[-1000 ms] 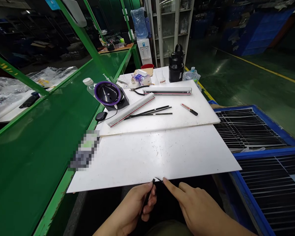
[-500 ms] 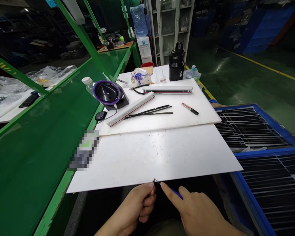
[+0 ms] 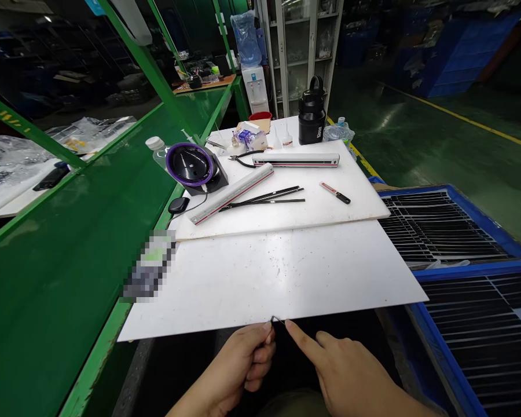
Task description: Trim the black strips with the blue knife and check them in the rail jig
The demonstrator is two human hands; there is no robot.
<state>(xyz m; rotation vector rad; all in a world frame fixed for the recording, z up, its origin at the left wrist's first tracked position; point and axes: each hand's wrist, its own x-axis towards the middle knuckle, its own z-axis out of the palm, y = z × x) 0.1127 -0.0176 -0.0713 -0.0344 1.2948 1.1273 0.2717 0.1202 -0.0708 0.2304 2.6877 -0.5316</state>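
At the near edge of the white board [image 3: 226,289], my left hand [image 3: 247,359] is closed in a pinch around a small dark piece [image 3: 272,318], most of it covered by the thumb and finger. My right hand [image 3: 342,365] is closed, its index finger stretched along a thin-tipped tool [image 3: 279,320]. Only the slim tip shows, reaching left to the dark piece; the hand hides the handle. On the foam slab [image 3: 351,168] beyond lie two white train-car shells, one straight [image 3: 295,160] and one slanted [image 3: 232,194], with several black strips [image 3: 264,200] and a utility knife [image 3: 335,192].
Cutting pliers [image 3: 245,159], a black flask [image 3: 311,119] and small bottles [image 3: 287,140] stand or lie at the back. Left are a purple-rimmed round device [image 3: 190,164] and a green rail [image 3: 99,336]. Blue trays [image 3: 449,347] of black strips border the right side.
My right index finger has shifted slightly, and the tool's blue handle, visible before, is now hidden behind the hand. My left hand stays nearly still.
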